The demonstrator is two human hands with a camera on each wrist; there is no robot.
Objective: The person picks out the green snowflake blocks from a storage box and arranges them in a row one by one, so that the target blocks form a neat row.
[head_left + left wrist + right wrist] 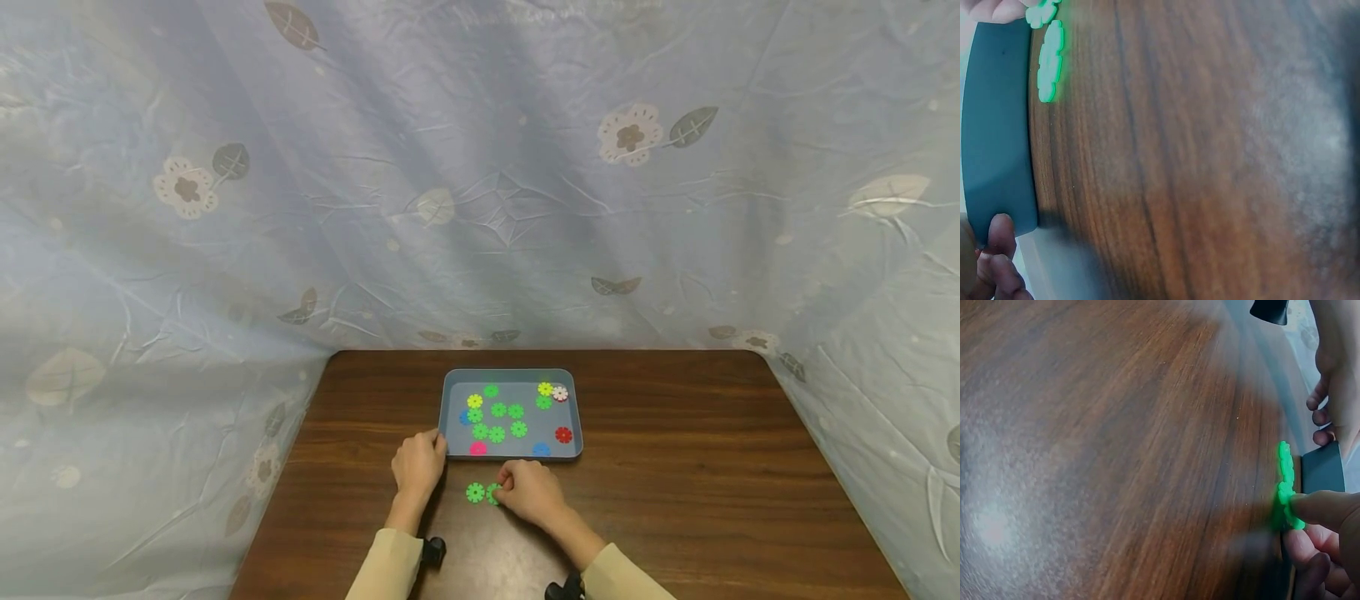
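My left hand holds the near left corner of a grey-blue tray; in the left wrist view its thumb lies against the outer wall. Just in front of the tray, my right hand pinches a green snowflake-shaped plastic disc between thumb and fingertips, partly covering it. A second green disc lies flat on the table, immediately left of the pinched one. The two discs look edge to edge in the right wrist view; whether they are joined I cannot tell.
Inside the tray are several more green discs, with yellow, blue, pink, red and white ones. The brown wooden table meets a patterned curtain behind and at the sides.
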